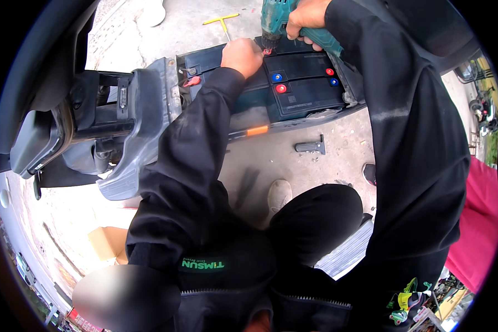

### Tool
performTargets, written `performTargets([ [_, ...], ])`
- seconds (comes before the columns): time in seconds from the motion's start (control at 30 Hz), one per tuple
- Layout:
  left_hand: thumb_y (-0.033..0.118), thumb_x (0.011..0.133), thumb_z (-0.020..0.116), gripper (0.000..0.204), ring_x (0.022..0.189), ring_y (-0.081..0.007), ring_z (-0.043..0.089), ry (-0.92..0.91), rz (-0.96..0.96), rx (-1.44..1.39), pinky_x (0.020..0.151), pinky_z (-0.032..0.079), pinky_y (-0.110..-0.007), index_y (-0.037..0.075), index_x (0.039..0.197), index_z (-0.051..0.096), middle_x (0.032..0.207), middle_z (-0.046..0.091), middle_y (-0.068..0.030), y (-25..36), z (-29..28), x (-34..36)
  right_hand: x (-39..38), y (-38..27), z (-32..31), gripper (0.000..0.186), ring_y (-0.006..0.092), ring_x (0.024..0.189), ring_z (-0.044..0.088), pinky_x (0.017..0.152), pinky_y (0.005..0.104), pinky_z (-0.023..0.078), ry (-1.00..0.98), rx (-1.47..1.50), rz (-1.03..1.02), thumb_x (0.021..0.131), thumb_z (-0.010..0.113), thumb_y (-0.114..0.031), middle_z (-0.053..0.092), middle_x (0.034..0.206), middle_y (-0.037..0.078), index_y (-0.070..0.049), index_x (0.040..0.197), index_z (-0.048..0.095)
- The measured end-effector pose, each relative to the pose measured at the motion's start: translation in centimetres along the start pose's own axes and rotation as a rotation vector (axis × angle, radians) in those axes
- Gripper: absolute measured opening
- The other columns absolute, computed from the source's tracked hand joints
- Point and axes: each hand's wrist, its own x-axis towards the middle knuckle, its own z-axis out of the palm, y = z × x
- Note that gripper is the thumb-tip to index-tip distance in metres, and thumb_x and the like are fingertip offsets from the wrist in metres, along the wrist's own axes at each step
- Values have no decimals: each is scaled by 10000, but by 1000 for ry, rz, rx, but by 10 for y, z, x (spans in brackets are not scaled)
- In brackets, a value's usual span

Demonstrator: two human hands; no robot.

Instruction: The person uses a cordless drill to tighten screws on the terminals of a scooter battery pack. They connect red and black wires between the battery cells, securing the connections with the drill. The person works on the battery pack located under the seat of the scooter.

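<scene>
My right hand (310,17) is wrapped round the handle of a teal cordless drill (275,16). The drill's black chuck points down at a red terminal (267,52) on one of several black batteries (310,97) set in a vehicle's floor bay. Just left of the chuck, my left hand (242,57) is closed with its fingertips by that terminal; what they pinch, if anything, is hidden. Red and blue round terminals show on the nearer batteries. A red-sleeved cable end (192,81) lies left of my left wrist.
A yellow T-handle wrench (221,22) is beyond my left hand. Grey plastic bodywork (144,105) stands left of the bay. A black footrest-like part (311,146) lies on the concrete, near my shoe (279,196). Lower left is a cardboard box (108,242); red cloth (481,221) hangs right.
</scene>
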Motion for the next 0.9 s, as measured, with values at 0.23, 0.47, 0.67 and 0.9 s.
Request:
performTargets([
  [0.23, 206, 808, 734, 163, 574, -188, 693, -40, 5, 18, 674, 555, -327, 51, 854, 752, 623, 689, -90, 6, -4, 1, 7, 6, -2, 284, 241, 696, 678, 646, 382, 555, -145, 304, 118, 764, 749, -226, 710, 869, 119, 2, 931, 725],
  [0.47, 74, 816, 675, 202, 554, -138, 658, -273, -38, -251, 600, 552, -292, -43, 975, 720, 712, 709, -92, -6, -18, 4, 4, -3, -3, 292, 238, 708, 685, 667, 374, 553, -109, 176, 93, 767, 737, -241, 716, 860, 125, 3, 928, 727],
  [0.67, 51, 820, 663, 213, 572, -112, 633, -364, -78, -400, 568, 535, -283, -53, 997, 721, 715, 693, -85, 0, -26, 6, 0, -8, -4, 320, 237, 740, 687, 707, 371, 544, -131, 68, 107, 744, 737, -273, 726, 893, 131, -5, 918, 738],
  [0.9, 145, 782, 734, 159, 666, -221, 703, -53, 61, -65, 684, 555, -343, 26, 883, 761, 743, 718, -139, 1, -5, -1, -2, -8, -7, 361, 242, 809, 686, 746, 373, 529, -96, -5, 73, 717, 742, -317, 729, 916, 124, -36, 943, 751],
])
